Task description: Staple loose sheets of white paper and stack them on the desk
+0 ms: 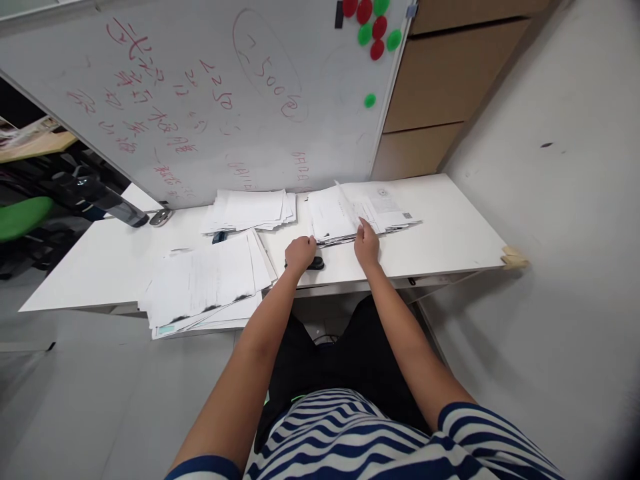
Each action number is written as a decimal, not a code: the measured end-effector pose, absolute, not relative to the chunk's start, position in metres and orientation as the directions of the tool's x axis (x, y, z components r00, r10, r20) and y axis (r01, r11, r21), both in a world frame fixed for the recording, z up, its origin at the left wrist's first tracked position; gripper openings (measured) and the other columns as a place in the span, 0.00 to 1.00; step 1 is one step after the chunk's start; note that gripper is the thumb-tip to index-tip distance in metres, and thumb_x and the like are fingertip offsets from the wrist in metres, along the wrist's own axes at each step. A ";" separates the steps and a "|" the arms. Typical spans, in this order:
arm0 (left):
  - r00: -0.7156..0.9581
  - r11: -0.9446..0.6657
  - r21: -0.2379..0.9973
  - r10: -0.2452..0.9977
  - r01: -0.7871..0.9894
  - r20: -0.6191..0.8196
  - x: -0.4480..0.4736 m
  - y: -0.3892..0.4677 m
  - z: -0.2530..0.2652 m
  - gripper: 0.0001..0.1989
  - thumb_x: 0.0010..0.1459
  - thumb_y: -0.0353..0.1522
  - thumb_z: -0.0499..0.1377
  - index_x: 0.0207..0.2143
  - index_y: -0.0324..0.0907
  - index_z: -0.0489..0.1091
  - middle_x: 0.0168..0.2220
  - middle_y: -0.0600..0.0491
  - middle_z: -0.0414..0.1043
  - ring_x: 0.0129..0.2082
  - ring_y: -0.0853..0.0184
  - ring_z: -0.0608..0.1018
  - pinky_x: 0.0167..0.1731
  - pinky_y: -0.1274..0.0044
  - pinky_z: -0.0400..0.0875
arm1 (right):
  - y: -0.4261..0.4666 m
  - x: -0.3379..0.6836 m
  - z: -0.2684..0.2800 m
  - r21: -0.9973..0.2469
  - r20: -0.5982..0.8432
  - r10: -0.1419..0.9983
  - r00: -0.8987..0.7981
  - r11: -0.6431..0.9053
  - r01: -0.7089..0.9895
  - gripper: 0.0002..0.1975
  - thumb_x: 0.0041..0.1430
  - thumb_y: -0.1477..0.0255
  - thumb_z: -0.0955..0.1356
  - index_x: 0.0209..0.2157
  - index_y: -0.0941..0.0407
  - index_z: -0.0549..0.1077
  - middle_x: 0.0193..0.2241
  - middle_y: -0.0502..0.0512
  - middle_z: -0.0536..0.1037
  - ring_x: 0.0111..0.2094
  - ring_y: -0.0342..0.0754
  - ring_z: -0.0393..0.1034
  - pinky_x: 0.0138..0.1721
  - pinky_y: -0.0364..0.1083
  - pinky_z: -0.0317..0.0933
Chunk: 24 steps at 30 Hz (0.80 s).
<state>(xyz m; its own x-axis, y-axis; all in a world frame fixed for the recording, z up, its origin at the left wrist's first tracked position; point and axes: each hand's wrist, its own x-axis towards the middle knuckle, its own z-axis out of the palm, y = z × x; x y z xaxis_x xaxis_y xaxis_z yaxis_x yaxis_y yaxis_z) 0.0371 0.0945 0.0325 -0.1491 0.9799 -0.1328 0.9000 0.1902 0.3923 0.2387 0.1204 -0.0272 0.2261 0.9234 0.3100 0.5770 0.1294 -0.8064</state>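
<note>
My right hand is closed on a sheet of paper, its near edge lifted from the right-hand paper stack. Printed sheets, one with a round stamp-like mark, lie on that stack's right side. My left hand is curled closed at the stack's near left corner, its thumb by the paper edge; what the fingers hold is hidden. Just beside and partly behind this hand lies a small black object, maybe a stapler.
On the white table lie another paper stack and a fanned pile overhanging the front edge. A dark bottle and a mouse are at the left. A whiteboard and cardboard boxes stand behind.
</note>
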 end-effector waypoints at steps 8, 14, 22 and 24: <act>0.132 -0.141 0.150 0.989 0.979 0.069 0.057 0.100 0.046 0.17 0.68 0.37 0.45 0.46 0.42 0.71 0.51 0.40 0.72 0.56 0.52 0.69 0.54 0.65 0.59 | 0.134 0.232 -0.024 -0.692 0.355 0.901 0.249 0.075 0.718 0.27 0.70 0.66 0.50 0.64 0.57 0.64 0.65 0.62 0.65 0.70 0.55 0.46 0.68 0.66 0.33; 0.017 0.078 0.505 0.984 0.860 -0.180 0.095 0.130 0.056 0.23 0.64 0.45 0.50 0.56 0.42 0.64 0.57 0.39 0.67 0.57 0.51 0.71 0.50 0.67 0.65 | 0.141 0.227 -0.020 -0.595 0.248 0.919 0.306 -0.105 0.797 0.31 0.68 0.58 0.57 0.66 0.58 0.59 0.71 0.67 0.49 0.72 0.62 0.35 0.67 0.69 0.28; -0.227 0.309 0.882 0.944 0.357 -0.239 0.119 0.140 0.046 0.26 0.63 0.40 0.54 0.60 0.41 0.53 0.59 0.40 0.65 0.53 0.62 0.74 0.48 0.74 0.69 | 0.138 0.230 -0.016 -0.604 0.219 0.934 0.281 -0.096 0.791 0.33 0.69 0.57 0.55 0.68 0.61 0.55 0.71 0.67 0.47 0.72 0.61 0.34 0.67 0.68 0.27; -0.255 0.335 0.891 0.931 0.306 -0.262 0.115 0.144 0.043 0.28 0.62 0.39 0.55 0.61 0.41 0.50 0.55 0.40 0.68 0.49 0.63 0.76 0.45 0.74 0.70 | 0.138 0.229 -0.016 -0.613 0.218 0.934 0.284 -0.095 0.785 0.33 0.69 0.57 0.55 0.68 0.61 0.55 0.71 0.66 0.48 0.72 0.60 0.34 0.67 0.67 0.27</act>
<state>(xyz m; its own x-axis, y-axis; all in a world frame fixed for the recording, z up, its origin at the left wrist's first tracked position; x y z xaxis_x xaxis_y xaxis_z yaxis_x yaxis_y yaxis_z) 0.1153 0.1439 0.0430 -0.2549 0.9307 -0.2623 0.3062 0.3350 0.8911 0.2295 0.1378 -0.0161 0.2838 0.9337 0.2183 0.7846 -0.0953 -0.6126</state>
